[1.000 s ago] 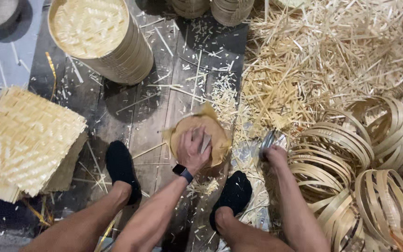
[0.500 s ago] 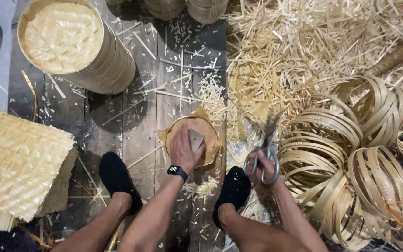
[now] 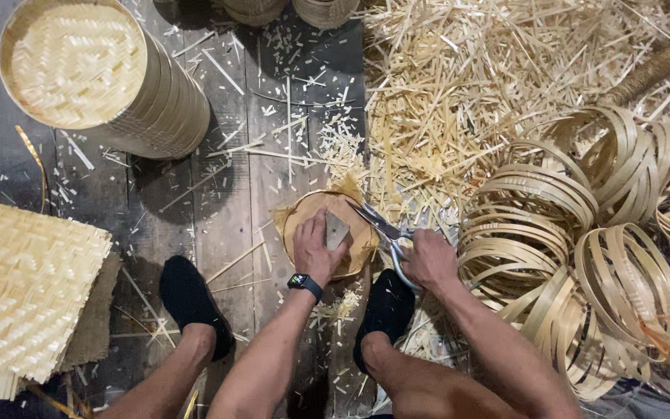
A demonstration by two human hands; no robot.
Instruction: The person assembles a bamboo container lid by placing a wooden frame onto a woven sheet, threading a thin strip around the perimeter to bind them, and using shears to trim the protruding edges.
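One stack of square woven bamboo mats [image 3: 25, 291] at 8 o'clock, far left, on the plank floor [image 3: 226, 202]. One tall stack of round woven bamboo trays [image 3: 94, 77] at 10 o'clock, top tray face up. Two more round woven pieces at 12 o'clock, cut off by the frame edge. Two dark shoes: left shoe [image 3: 191, 302] at 7 o'clock, right shoe [image 3: 385, 314] at 6 o'clock, just below the work.

Centre: one small round woven bamboo disc [image 3: 304, 225] lying flat on the floor. Left hand [image 3: 316, 248], wearing one black wrist watch [image 3: 305, 284], presses down on the disc; grip flat, fingers spread over a small grey block [image 3: 336, 229] on top of it. Right hand [image 3: 428, 260] at 4 o'clock of the disc, grip closed around the handles of one pair of scissors [image 3: 381, 229]; blades part open, tips at the disc's right edge, where frayed strip ends stick out.

Loose heap of bamboo offcut strips [image 3: 467, 85] from 12 to 2 o'clock, too many to count. Pile of bent bamboo hoops [image 3: 599, 256] at 3 to 4 o'clock, roughly a dozen bundles, overlapping, exact count cannot be told.
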